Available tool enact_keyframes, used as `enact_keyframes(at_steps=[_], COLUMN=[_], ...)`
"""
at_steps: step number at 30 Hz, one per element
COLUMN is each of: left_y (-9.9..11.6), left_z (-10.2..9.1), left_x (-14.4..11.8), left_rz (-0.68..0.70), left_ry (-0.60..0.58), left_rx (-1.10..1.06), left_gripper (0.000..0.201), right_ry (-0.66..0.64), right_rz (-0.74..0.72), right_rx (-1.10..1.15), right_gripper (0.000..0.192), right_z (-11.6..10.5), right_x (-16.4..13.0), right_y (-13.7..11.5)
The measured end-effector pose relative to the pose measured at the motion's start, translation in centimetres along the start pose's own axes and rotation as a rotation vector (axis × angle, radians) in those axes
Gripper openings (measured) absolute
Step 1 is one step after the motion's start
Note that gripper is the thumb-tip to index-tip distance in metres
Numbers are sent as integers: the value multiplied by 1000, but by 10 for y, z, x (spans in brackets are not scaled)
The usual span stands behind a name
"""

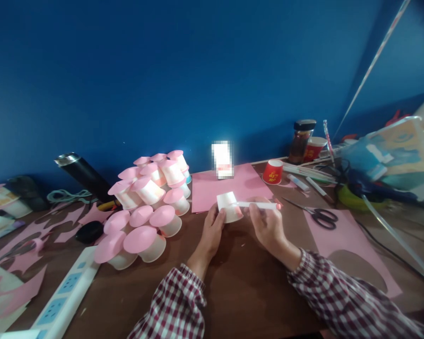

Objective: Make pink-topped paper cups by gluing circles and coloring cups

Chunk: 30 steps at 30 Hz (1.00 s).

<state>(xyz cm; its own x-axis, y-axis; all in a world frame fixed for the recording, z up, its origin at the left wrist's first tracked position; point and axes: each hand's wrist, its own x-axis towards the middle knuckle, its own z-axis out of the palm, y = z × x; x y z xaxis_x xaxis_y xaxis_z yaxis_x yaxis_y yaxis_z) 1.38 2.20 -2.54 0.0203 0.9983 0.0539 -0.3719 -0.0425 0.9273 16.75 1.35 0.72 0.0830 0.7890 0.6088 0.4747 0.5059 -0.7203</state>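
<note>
My left hand (213, 230) grips a white paper cup (226, 201), turned bottom up, by its left side. In my right hand (268, 226) is a white marker (261, 205) with a red end; its other end meets the cup's side. Faint coloured patches show near the cup's rim. Behind the cup lies a pink paper sheet (205, 190). To the left, several upturned paper cups with pink paper cone tops (139, 239) stand clustered and partly stacked.
Scissors (323, 218) and cut pink paper (353, 245) lie at right, near a red paper cup (273, 172) and markers (298, 182). A power strip (63, 292), black flask (85, 176) and pink scraps (70, 221) are at left. A blurred white object (222, 157) stands behind.
</note>
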Motion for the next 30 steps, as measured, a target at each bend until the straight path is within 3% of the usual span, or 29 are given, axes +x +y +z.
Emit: enact_keyframes(at_steps=[4,8,13,17,22,30], left_y=[3,10,21,25,22,19], left_z=[1,3,3,2,2,3], left_x=[-1,-1,-1,-4,-6,-4], left_rz=[-67,-95,-236,-209,-162,-107], left_ry=[5,27,50,-52,-105,-154], left_rx=[-157,-296,-410,-482,-434,-339], left_gripper=[34,29,46,60,63,51], right_ry=[52,26,-21,-88,-179,-109], right_rz=[60,22,-43,-42,5,14], right_rx=[147,179,220,171,174,195], right_gripper=[19,18,24,24,44,35], right_z=[0,1,4,10,20,22], right_x=[1,0,-3,-7,-15,-17], right_y=[-3,-8,-3,1,6,6])
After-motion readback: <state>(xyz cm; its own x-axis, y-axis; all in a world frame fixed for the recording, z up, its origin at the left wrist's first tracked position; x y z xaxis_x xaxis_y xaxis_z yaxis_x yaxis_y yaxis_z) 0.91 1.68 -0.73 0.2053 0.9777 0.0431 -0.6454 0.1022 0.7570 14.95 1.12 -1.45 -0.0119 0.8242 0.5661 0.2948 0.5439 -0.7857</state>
